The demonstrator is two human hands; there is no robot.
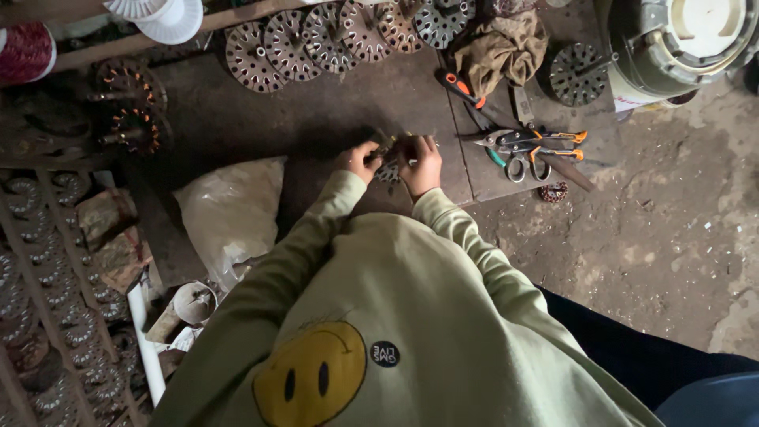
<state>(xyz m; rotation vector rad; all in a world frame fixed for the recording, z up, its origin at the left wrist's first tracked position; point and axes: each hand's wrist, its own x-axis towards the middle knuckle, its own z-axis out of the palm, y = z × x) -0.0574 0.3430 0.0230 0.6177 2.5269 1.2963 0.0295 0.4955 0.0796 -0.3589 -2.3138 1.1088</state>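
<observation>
My left hand (360, 160) and my right hand (420, 163) are close together over a dark low board (316, 119). Between them they grip a small round slotted metal stator disc (388, 168), mostly hidden by my fingers. Both sleeves are pale green. A row of similar slotted metal discs (332, 35) lies along the far edge of the board, beyond my hands.
Snips with orange handles (538, 142), scissors (526, 168) and an orange-handled tool (462, 87) lie right of my hands. A brown rag (502, 47) and a large round motor housing (680, 43) sit far right. A white bag (233, 209) lies left; wound coils (130, 107) and stacked discs (47, 300) fill the left.
</observation>
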